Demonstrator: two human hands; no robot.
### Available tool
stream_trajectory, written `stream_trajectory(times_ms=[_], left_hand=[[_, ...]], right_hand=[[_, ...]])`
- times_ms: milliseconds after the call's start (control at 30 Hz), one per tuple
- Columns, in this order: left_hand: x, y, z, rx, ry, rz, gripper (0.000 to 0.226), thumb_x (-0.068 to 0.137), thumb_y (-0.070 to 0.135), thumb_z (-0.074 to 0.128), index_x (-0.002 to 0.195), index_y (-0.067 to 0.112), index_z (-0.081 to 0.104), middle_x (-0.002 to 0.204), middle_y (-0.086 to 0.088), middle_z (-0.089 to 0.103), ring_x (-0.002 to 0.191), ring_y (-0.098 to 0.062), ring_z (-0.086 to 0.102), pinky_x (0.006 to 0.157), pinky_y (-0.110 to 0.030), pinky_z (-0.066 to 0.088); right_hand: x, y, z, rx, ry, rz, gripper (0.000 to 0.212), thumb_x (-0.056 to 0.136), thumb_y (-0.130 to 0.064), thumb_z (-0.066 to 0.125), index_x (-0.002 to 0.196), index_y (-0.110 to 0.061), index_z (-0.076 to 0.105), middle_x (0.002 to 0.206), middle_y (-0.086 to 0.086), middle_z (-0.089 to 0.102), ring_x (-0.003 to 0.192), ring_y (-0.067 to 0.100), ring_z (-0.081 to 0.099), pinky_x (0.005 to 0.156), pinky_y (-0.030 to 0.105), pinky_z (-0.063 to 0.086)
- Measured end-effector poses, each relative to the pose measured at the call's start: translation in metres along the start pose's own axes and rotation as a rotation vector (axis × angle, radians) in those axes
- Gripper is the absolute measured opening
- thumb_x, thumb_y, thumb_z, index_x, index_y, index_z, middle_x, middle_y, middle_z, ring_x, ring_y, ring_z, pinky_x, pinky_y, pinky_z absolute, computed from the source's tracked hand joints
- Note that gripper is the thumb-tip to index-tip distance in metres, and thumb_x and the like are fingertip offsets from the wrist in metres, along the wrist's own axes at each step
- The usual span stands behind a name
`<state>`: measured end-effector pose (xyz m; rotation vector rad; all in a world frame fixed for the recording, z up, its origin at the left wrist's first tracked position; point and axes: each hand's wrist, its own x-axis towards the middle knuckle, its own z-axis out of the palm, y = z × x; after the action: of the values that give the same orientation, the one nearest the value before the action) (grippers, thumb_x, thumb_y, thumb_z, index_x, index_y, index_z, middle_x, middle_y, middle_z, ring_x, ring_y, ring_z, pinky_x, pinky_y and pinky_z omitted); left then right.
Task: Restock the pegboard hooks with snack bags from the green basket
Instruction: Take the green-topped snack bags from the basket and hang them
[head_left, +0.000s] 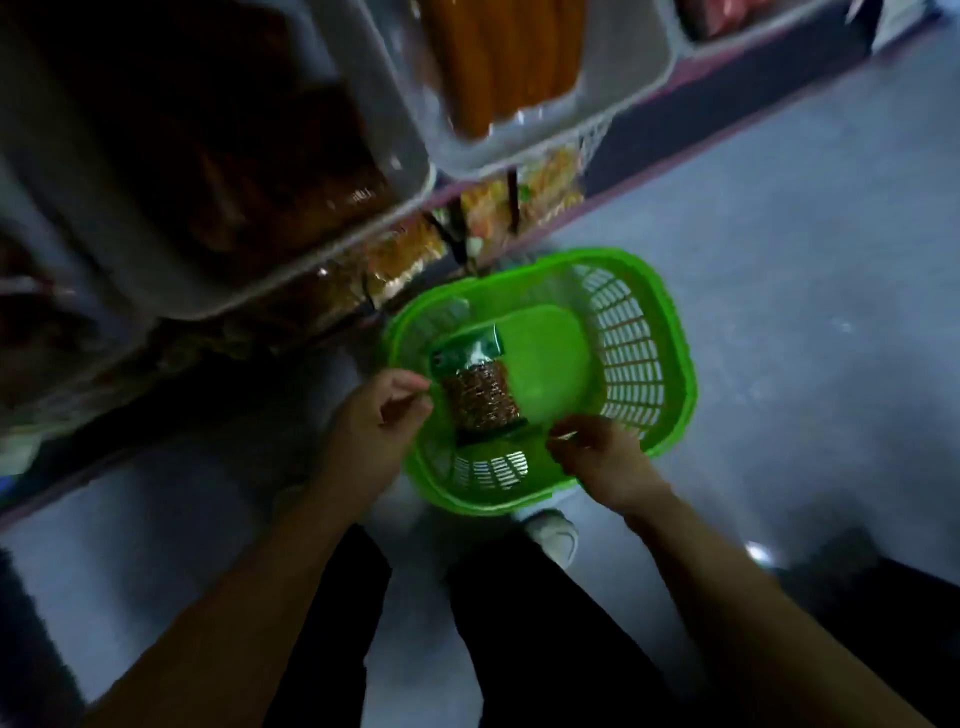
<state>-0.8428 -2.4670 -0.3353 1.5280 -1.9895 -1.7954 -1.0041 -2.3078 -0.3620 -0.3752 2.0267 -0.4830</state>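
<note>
Reaching down from above, both hands hang over the green basket (670, 364), which sits on the grey floor (805, 234) just ahead of the person's white shoe (555, 535). The left hand (371, 423) is at the basket's near-left rim, fingers loosely curled with thumb and forefinger close together, holding nothing that can be seen. The right hand (597, 457) is over the near-right rim, its fingers bent inward in much the same loose way; the blur hides whether its fingertips pinch anything. Between the two hands, slightly beyond them, one snack bag (478, 387) lies flat on the basket's bottom: a clear pouch of brown pieces with a dark green header at its far end. Neither hand touches it. Beyond the left hand, and above it, stand white shelf bins (395, 171) of dark and orange goods, and under them, just past the basket's far rim, hang rows of packed snacks (488, 213) in yellow and orange.
</note>
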Motion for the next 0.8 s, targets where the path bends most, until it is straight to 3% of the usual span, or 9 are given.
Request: stream_trajectory(times_ms=[133, 233, 300, 400, 467, 533, 633, 733, 800], left_hand=[[0.084, -0.073, 0.057, -0.014, 0.055, 0.003, 0.014, 0.089, -0.003, 0.057, 0.096, 0.01, 0.057, 0.08, 0.007, 0.056, 0.075, -0.006, 0.053, 0.069, -0.016, 0.042], [0.133, -0.106, 0.104, -0.041, 0.083, -0.094, 0.012, 0.09, 0.004, 0.057, 0.102, 0.009, 0.058, 0.078, 0.012, 0.052, 0.073, -0.005, 0.051, 0.064, -0.018, 0.04], [0.164, -0.122, 0.131, -0.207, 0.056, -0.312, 0.007, 0.093, 0.007, 0.054, 0.098, 0.009, 0.058, 0.073, 0.009, 0.06, 0.074, -0.007, 0.059, 0.06, -0.014, 0.046], [0.2, -0.147, 0.153, -0.277, 0.031, -0.594, 0.028, 0.098, 0.014, 0.047, 0.121, 0.0, 0.055, 0.11, -0.007, 0.061, 0.114, -0.023, 0.057, 0.086, -0.026, 0.046], [0.216, -0.16, 0.16, -0.246, 0.058, -0.62, 0.036, 0.099, 0.013, 0.041, 0.131, -0.002, 0.048, 0.132, -0.018, 0.053, 0.124, -0.034, 0.05, 0.098, -0.036, 0.044], [0.221, -0.164, 0.161, -0.261, 0.122, -0.591, 0.034, 0.097, 0.008, 0.042, 0.129, 0.0, 0.051, 0.131, -0.021, 0.055, 0.119, -0.035, 0.054, 0.1, -0.043, 0.046], [0.215, -0.167, 0.158, -0.301, 0.176, -0.587, 0.035, 0.093, 0.012, 0.055, 0.127, 0.005, 0.053, 0.12, -0.015, 0.06, 0.109, -0.031, 0.058, 0.095, -0.046, 0.048], [0.202, -0.16, 0.158, -0.357, 0.05, -0.627, 0.045, 0.085, 0.038, 0.066, 0.122, 0.015, 0.053, 0.11, -0.004, 0.058, 0.093, -0.024, 0.059, 0.077, -0.037, 0.051], [0.199, -0.159, 0.161, -0.298, -0.063, -0.542, 0.048, 0.078, 0.054, 0.066, 0.115, 0.026, 0.055, 0.108, 0.006, 0.057, 0.091, -0.015, 0.057, 0.078, -0.03, 0.047]], right_hand=[[0.129, 0.067, 0.051, -0.241, -0.148, 0.061, 0.036, 0.087, -0.029, 0.066, 0.118, -0.011, 0.061, 0.105, 0.018, 0.069, 0.083, 0.022, 0.06, 0.058, 0.022, 0.039], [0.214, 0.088, 0.073, -0.305, -0.144, 0.034, 0.046, 0.086, -0.026, 0.067, 0.126, -0.006, 0.054, 0.121, 0.019, 0.064, 0.109, 0.029, 0.062, 0.08, 0.027, 0.045], [0.267, 0.092, 0.079, -0.345, -0.09, -0.032, 0.056, 0.087, -0.023, 0.067, 0.135, -0.004, 0.046, 0.132, 0.019, 0.057, 0.119, 0.031, 0.055, 0.093, 0.03, 0.042], [0.325, 0.085, 0.088, -0.222, -0.033, -0.109, 0.07, 0.085, -0.027, 0.07, 0.14, 0.0, 0.037, 0.14, 0.021, 0.048, 0.124, 0.032, 0.051, 0.099, 0.033, 0.04], [0.342, 0.082, 0.101, -0.188, 0.005, -0.139, 0.059, 0.085, -0.032, 0.07, 0.13, 0.001, 0.05, 0.129, 0.022, 0.057, 0.112, 0.027, 0.057, 0.093, 0.034, 0.044], [0.337, 0.082, 0.114, -0.186, -0.011, -0.17, 0.035, 0.089, -0.026, 0.066, 0.112, 0.0, 0.063, 0.108, 0.021, 0.066, 0.091, 0.023, 0.06, 0.081, 0.033, 0.045], [0.313, 0.091, 0.099, 0.309, -0.192, -0.156, 0.01, 0.093, -0.007, 0.057, 0.102, -0.007, 0.061, 0.089, 0.009, 0.065, 0.071, 0.011, 0.059, 0.071, 0.026, 0.045], [0.293, 0.1, 0.06, 0.738, -0.229, -0.169, 0.025, 0.095, -0.002, 0.049, 0.118, -0.001, 0.056, 0.101, 0.014, 0.067, 0.08, 0.017, 0.065, 0.076, 0.03, 0.052], [0.284, 0.1, 0.043, 0.854, -0.21, -0.177, 0.025, 0.095, -0.005, 0.048, 0.119, -0.002, 0.057, 0.1, 0.012, 0.071, 0.077, 0.017, 0.07, 0.071, 0.029, 0.057]])
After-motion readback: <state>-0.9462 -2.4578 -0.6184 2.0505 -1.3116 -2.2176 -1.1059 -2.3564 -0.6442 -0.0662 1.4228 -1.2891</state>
